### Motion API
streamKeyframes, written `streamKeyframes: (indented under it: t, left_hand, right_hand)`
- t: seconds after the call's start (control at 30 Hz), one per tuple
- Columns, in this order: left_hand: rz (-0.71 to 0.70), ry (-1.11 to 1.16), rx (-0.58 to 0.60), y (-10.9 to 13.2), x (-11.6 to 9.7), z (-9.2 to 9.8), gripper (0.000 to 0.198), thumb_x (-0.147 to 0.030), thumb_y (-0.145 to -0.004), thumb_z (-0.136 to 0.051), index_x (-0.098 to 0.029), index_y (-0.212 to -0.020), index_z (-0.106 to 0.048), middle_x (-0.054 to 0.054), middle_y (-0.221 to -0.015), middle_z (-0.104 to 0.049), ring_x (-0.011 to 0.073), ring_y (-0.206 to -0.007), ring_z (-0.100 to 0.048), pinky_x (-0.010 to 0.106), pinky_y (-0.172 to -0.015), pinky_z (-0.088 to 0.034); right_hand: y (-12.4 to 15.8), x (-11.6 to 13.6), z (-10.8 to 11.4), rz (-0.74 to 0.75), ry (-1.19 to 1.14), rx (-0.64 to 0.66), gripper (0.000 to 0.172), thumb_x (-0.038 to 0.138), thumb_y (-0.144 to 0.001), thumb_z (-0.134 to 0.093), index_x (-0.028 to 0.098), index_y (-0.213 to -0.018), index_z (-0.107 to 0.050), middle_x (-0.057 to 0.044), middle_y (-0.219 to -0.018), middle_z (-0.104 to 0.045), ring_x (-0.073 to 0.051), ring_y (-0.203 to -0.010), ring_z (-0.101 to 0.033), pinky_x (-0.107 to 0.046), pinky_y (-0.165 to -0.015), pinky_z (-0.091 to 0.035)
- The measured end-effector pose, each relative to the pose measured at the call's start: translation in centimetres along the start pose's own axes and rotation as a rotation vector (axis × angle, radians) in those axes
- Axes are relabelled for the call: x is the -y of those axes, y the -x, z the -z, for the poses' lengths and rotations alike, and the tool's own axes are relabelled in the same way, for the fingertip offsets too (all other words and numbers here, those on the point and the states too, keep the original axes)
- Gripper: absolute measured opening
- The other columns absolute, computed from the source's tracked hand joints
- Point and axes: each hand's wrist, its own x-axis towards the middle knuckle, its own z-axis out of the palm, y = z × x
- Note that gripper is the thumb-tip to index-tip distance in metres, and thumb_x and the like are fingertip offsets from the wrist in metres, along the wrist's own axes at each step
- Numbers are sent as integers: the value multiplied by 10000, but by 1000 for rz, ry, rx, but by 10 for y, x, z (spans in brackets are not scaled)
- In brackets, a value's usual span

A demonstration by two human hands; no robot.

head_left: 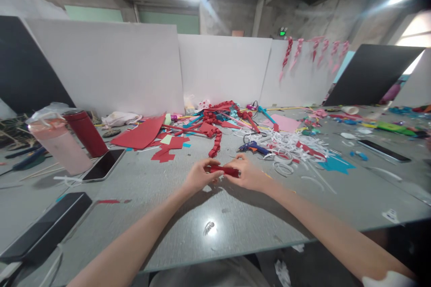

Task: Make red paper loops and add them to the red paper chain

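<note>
Grip of the left hand [201, 175] and of the right hand [248, 175] is closed on one slim red roll [229, 171], held roughly level between them over the near part of the hard grey tabletop [252, 233]. Just beyond lies one knobbly, folded red chain [217, 141]; rightward, one blue glue gun [253, 146] and a tangle of curled white strips [286, 143], too many to count. Two flat, glossy phones [105, 165] lie well apart; six twisted strands [287, 55] hang on a white panel [303, 92].
</note>
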Motion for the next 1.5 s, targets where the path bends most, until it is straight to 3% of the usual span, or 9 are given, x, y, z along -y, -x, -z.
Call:
streamKeyframes:
  t: [0.13,0.3,0.6,0.87,1.07,1.27,1.5]
  left_hand:
    - [-9,9,61,0,3,0,376,-445,-797,-791,-128,-983,-714,80,-788,-737,169,-618,-704,278,-598,-580]
    - [7,-24,28,-1,6,-1,304,-423,-848,-731,-132,-934,-746,65,-711,-721,173,-585,-694,276,-577,-575]
    - [24,-13,-53,-2,-1,-1,324,-437,-837,-731,-133,-950,-737,64,-723,-725,172,-576,-690,264,-544,-552]
    - [-61,35,23,2,-2,-2,399,-403,-800,-795,-140,-1080,-691,69,-809,-736,154,-617,-687,276,-621,-568]
    - [-54,10,32,4,-5,-1,366,-448,-818,-772,-136,-1001,-717,68,-741,-723,161,-604,-683,277,-621,-550]
    - [-42,-6,-53,2,-5,-2,377,-476,-804,-773,-137,-964,-726,50,-674,-705,160,-565,-665,265,-575,-529]
    - [-45,44,-115,0,-8,-3,372,-479,-796,-776,-135,-925,-719,41,-647,-693,164,-562,-667,276,-575,-553]
  right_hand:
    - [-2,1,1,-20,-57,-16,192,368,-981,-590,249,-993,-740,-5,-935,-784,-180,-780,-641,-394,-958,-366]
    - [-2,1,1,-55,-83,-37,205,385,-974,-602,245,-956,-750,-11,-905,-778,-190,-801,-635,-375,-914,-397]
    - [-3,3,11,-183,-107,-47,257,449,-912,-673,220,-985,-767,-38,-821,-757,-213,-821,-645,-350,-814,-442]
    - [-1,0,12,-147,-151,-11,252,446,-927,-655,222,-971,-761,-42,-918,-775,-218,-884,-651,-342,-818,-459]
    - [-1,0,10,-149,-183,-14,250,439,-940,-634,231,-972,-769,-31,-883,-768,-213,-861,-658,-349,-845,-465]
    - [-2,3,14,-243,-342,7,289,450,-920,-643,221,-1052,-760,-31,-940,-760,-203,-865,-670,-305,-775,-483]
    - [-3,-3,14,-273,-417,-66,296,450,-911,-653,206,-1024,-774,-31,-906,-774,-190,-835,-679,-295,-788,-490]
